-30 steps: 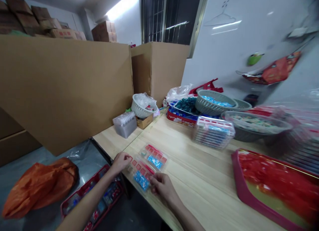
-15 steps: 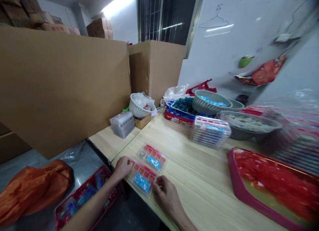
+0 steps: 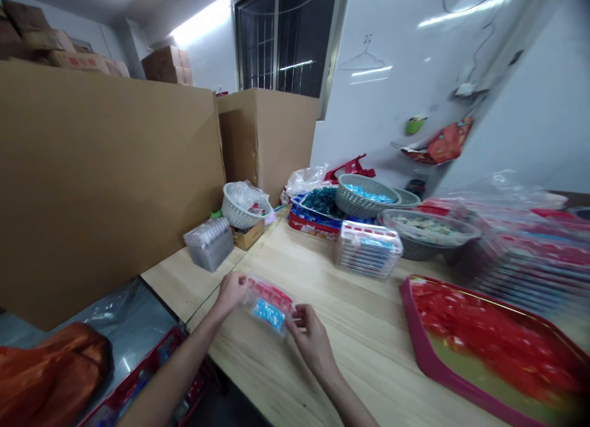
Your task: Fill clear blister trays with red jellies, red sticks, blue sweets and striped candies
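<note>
Carefully, I keep the clear pack (image 3: 268, 304) between my two hands, in from the near edge of the worktop (image 3: 343, 310) and just right of its seam; whether its underside touches the wood I cannot tell. My left hand (image 3: 233, 289) pinches the pack's left end. My right hand (image 3: 313, 338) is at the other end, fingers curled; whether they pinch or merely steady it, I cannot tell. Good handling here, I judge, means light pressure at the rims only, since thin plastic may bow, and both ends kept level so the blue contents (image 3: 269, 314) under the red squares (image 3: 271, 295) don't shift. My fingers should stay off those squares, and the pack clear of the worktop's near edge.
</note>
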{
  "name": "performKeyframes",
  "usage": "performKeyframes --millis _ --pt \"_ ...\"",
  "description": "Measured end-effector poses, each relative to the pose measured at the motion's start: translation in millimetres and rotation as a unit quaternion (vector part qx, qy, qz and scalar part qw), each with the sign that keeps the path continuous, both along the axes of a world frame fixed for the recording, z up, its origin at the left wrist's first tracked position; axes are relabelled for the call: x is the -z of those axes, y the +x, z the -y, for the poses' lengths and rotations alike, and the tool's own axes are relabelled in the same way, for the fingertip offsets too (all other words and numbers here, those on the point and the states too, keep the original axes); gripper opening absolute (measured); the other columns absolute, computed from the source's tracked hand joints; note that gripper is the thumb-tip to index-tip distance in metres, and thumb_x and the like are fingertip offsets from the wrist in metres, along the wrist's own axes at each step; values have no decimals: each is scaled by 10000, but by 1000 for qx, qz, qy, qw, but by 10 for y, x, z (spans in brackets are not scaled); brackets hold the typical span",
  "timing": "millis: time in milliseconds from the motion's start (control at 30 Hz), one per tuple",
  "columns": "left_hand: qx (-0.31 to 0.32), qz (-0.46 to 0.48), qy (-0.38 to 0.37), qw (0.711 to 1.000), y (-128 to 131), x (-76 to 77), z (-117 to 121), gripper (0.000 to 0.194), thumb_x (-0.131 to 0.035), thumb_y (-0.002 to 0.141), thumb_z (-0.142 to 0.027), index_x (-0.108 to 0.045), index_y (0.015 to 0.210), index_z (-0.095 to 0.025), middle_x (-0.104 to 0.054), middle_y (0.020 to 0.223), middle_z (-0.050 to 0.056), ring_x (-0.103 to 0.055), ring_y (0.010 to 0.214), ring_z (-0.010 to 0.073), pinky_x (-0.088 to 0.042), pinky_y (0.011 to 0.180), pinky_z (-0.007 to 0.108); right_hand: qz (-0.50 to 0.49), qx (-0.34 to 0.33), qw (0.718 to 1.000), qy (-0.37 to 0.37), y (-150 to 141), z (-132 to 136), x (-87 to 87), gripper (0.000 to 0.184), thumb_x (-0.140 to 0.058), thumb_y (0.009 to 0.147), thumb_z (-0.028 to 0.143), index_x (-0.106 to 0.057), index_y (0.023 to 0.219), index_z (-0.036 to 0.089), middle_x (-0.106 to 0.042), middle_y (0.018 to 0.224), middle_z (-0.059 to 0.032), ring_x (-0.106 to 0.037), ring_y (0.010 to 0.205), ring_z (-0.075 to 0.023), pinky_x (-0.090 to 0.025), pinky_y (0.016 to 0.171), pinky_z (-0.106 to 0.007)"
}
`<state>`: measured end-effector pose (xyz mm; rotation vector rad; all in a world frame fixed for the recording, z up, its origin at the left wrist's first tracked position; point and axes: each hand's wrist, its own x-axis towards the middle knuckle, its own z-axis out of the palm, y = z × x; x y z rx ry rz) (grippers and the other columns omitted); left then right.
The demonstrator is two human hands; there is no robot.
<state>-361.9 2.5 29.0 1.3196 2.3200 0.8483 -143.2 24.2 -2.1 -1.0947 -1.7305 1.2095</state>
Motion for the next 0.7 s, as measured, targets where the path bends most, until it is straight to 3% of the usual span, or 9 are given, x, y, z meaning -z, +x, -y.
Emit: performKeyframes --millis 133,300,500,600,700 --pt "-12 11 -34 999 14 161 -354 120 -584 660 -160 -618 545 -155 -657 652 61 -596 732 193 -394 687 275 118 28 993 10 -2 -242 134 239 -526 724 414 -486 824 201 -636 716 -55 -604 613 -194 -449 572 -293" --pt "-44 106 -39 993 15 298 -341 99 -663 589 -194 -568 570 -175 -586 553 -10 -577 647 158 -387 586 229 160 11 987 0 75 -243 206 238 -433 798 400 -529 846 187 -676 760 -102 -634 717 -225 -445 648 -308" --pt "-61 253 -16 965 218 221 -103 248 -680 563 -328 -568 707 -160 -527 498 -47 -500 461 112 -301 418 196 -3 20 996 -85 216 -202 290 375 -507 748 462 -544 997 183 -666 765 -69 -632 688 -219 -467 616 -311" --pt "-39 432 30 901 329 212 -25 372 -761 447 -391 -618 661 -123 -588 503 -5 -522 462 117 -357 442 206 -125 54 981 -138 273 -228 457 423 -605 661 486 -550 970 203 -633 728 -33 -618 639 -204 -480 575 -304" --pt "-40 498 61 864 459 169 -169 434 -814 414 -390 -650 723 -134 -686 644 43 -627 606 181 -469 562 252 -193 80 968 -137 414 -420 499 450 -685 589 458 -581 944 202 -619 719 -20 -600 585 -184 -490 574 -312"
